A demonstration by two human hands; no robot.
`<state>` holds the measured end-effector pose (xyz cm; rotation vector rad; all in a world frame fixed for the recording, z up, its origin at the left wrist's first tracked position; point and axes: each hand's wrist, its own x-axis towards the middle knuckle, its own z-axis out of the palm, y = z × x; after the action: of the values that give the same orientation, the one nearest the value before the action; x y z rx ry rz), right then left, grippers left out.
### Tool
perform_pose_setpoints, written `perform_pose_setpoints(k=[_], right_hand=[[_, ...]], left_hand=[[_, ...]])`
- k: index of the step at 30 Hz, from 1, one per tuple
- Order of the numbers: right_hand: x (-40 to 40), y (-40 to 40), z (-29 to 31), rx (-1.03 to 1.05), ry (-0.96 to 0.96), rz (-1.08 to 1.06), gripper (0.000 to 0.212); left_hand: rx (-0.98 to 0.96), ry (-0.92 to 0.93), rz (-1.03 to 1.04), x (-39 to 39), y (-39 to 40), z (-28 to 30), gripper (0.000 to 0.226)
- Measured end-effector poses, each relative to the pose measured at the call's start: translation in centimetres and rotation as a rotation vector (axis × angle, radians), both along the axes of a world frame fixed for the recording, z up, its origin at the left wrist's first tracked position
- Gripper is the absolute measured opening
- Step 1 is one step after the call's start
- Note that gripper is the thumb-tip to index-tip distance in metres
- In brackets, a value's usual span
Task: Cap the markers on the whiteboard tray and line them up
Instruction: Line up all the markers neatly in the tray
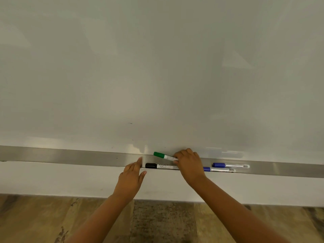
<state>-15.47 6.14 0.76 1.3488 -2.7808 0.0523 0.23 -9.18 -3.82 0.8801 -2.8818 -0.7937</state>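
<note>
A long metal tray (70, 156) runs under the whiteboard. My right hand (189, 163) grips a capped green marker (162, 155) by its barrel, cap pointing left, just above the tray. Below it a black-capped marker (158, 166) lies on the tray's front part, its right end hidden by my right hand. Two blue-capped markers lie to the right, one at the back (231, 165) and one nearer the front (220, 169). My left hand (131, 178) is open, fingers resting at the tray's edge just left of the black marker's cap.
The whiteboard (157, 67) fills the upper view, with a few small marks near its bottom. A white wall strip (52, 178) lies under the tray, and wood-pattern floor (35, 218) below that.
</note>
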Motion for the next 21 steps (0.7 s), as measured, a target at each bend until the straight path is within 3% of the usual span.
perform_pose_setpoints(k=[6,13,21], right_hand=[[-0.2,-0.9,-1.8,0.038,-0.162,0.003,0.023],[0.3,-0.5,-2.7,0.029,-0.154,0.081,0.029],[-3.9,5.5,0.1,-0.140,-0.126,-0.048,0.029]], left_hand=[[0.009,0.002,0.031,-0.4,-0.2,0.2,0.052],[0.001,0.019,0.029,-0.2,-0.2,0.0,0.051],[-0.009,0.050,0.042,0.0,0.2,-0.1,0.050]])
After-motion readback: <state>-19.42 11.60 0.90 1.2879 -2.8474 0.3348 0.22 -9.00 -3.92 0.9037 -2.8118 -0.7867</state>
